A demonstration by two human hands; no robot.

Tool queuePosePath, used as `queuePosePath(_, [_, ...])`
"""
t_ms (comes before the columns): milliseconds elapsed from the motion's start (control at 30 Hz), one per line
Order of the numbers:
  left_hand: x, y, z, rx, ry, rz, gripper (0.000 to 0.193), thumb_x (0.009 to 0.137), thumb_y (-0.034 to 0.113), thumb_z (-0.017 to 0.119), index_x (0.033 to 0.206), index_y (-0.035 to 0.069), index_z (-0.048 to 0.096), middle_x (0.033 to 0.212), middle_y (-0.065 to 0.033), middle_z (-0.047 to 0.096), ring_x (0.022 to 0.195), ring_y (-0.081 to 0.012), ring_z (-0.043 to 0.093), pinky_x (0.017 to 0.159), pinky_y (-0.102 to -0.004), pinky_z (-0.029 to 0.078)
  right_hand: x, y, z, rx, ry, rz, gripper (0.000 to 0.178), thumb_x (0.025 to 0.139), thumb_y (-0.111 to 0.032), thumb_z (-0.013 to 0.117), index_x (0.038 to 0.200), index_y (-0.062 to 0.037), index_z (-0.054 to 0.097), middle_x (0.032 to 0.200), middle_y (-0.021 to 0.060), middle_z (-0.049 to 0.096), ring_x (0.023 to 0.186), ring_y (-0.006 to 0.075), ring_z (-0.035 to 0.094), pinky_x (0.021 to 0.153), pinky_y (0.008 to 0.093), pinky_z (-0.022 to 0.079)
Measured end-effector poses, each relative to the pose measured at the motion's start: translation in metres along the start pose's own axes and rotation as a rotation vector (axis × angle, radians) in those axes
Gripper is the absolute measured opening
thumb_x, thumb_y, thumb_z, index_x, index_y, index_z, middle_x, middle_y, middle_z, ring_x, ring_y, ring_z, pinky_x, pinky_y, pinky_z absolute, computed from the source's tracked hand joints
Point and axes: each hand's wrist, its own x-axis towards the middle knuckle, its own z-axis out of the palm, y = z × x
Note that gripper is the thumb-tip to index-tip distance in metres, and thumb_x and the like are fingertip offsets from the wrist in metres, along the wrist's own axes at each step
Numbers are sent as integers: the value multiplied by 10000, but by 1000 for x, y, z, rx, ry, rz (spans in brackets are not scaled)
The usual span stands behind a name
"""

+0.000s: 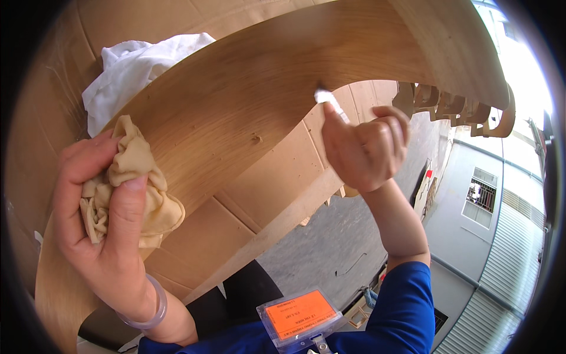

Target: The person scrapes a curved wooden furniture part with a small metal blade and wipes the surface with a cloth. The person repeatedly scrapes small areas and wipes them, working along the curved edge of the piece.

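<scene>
My left hand [112, 218] is closed around a crumpled beige cloth [144, 203], held at the near left end of a long curved wooden panel [247, 76]. In my right hand [371, 144] is a slim white stick with a dark tip [330, 101], gripped between thumb and fingers. Its tip is blurred and lies over the lower edge of the panel; whether it touches the wood I cannot tell. A few small specks and a crumb [256, 139] lie on the panel's face.
Brown cardboard [200, 236] covers the surface under the panel. A white cloth [132, 71] lies behind the panel at the left. Several curved wooden pieces [454, 106] stand at the far right. An orange badge [300, 315] hangs at my front, above the grey floor [330, 236].
</scene>
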Motion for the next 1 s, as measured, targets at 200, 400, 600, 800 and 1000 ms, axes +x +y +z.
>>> queuePosePath(200, [-1, 2, -1, 4, -3, 6, 256, 945, -8, 749, 1196, -22, 706, 1228, -123, 689, 1154, -197, 644, 1070, -322, 473, -1, 1, -2, 12, -11, 33, 181, 776, -72, 952, 924, -105, 852, 668, -39, 380, 561, 132, 422, 722, 342, 528])
queuePosePath(400, [-2, 2, 0, -11, 11, 5, 254, 944, -13, 746, 1195, -25, 704, 1229, -121, 690, 1145, -195, 647, 1057, -319, 481, 3, -2, -3, 128, -76, -108, 179, 774, -56, 940, 919, -111, 852, 680, -39, 390, 560, 140, 423, 776, 352, 525])
queuePosePath(600, [-4, 3, -2, 6, 26, -23, 260, 939, -29, 743, 1195, -30, 702, 1234, -123, 691, 1147, -194, 647, 1057, -320, 483, -5, -5, -2, 28, -36, 42, 190, 758, -27, 931, 902, -114, 843, 680, -20, 357, 573, 151, 433, 757, 356, 534])
queuePosePath(800, [-5, 6, -4, 11, 19, -26, 253, 945, -28, 747, 1193, -30, 702, 1236, -124, 693, 1156, -196, 646, 1061, -321, 480, -6, -8, 3, 78, 10, 83, 188, 761, -37, 933, 905, -102, 833, 687, -25, 369, 565, 150, 418, 750, 363, 533])
queuePosePath(1000, [-8, 4, -6, 16, 31, -33, 256, 947, -24, 752, 1198, -29, 702, 1234, -120, 695, 1159, -195, 645, 1062, -320, 478, -8, -17, 7, 245, -2, -25, 259, 697, -49, 972, 901, -121, 831, 696, -9, 343, 590, 152, 438, 740, 380, 524])
